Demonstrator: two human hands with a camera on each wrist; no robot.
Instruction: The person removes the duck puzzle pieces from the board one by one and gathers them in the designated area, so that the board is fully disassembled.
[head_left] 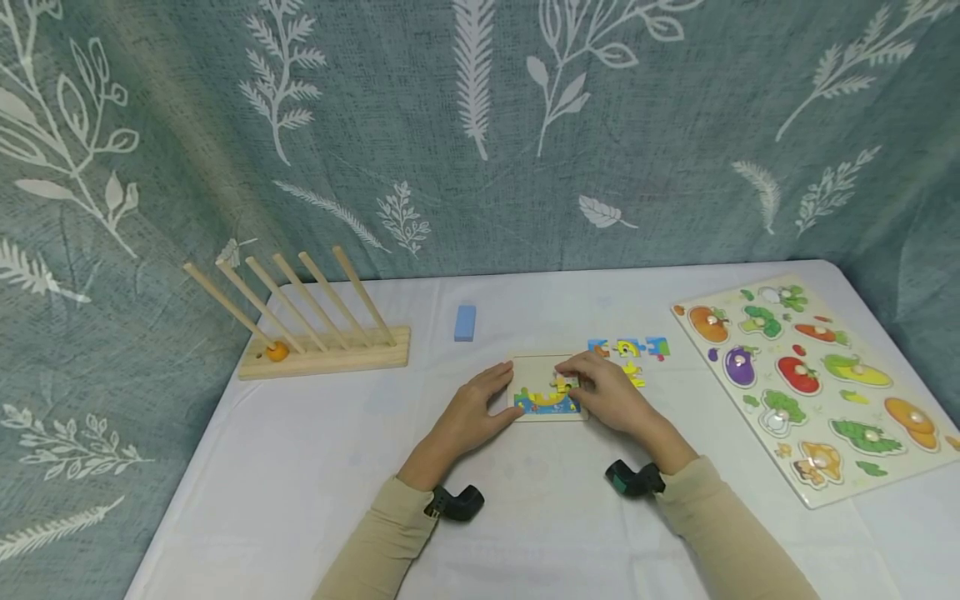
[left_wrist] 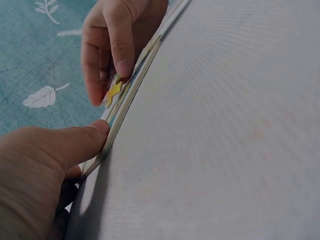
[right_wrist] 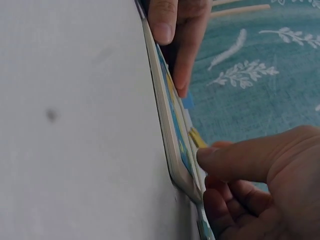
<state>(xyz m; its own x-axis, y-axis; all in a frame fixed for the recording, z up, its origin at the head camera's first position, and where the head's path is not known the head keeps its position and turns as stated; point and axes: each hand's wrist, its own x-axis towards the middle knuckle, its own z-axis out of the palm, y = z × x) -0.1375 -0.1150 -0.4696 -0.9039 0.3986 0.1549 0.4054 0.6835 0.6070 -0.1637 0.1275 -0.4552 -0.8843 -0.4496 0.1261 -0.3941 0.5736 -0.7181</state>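
**Right hand pinches a yellow jigsaw piece over a part-filled tray**

Your right hand (head_left: 615, 393) covers the tray's right edge and much of the yellow jigsaw piece (left_wrist: 115, 93) pinched between thumb and fingers, so its printed picture can't be read. That piece is at the right side of the puzzle tray (head_left: 534, 372), by the fitted pieces (head_left: 547, 403); whether it touches them, you can't tell. Both wrist views catch the tray nearly edge-on, squashing its face. Your left hand (head_left: 474, 410) grasps nothing fully: thumb and fingers spread along the tray's left edge, some fingers hidden below. The beige sleeves (head_left: 382, 533) run out of the bottom of the head view.

The tray is thin, pale and rectangular, with rounded corners. Loose jigsaw pieces (head_left: 657, 348), knobbed and glossily coloured, lie just beyond your right hand. A blue rectangular block (head_left: 465, 322) sits farther back. To your left, a pale wooden peg rack (head_left: 330, 360) carries six slanting rods and a round orange bead (head_left: 276, 351); to your right lies a vegetable puzzle board (head_left: 821, 408).

A creased white tablecloth (head_left: 525, 517) meets a woven teal curtain (head_left: 360, 150) printed with white leaves.
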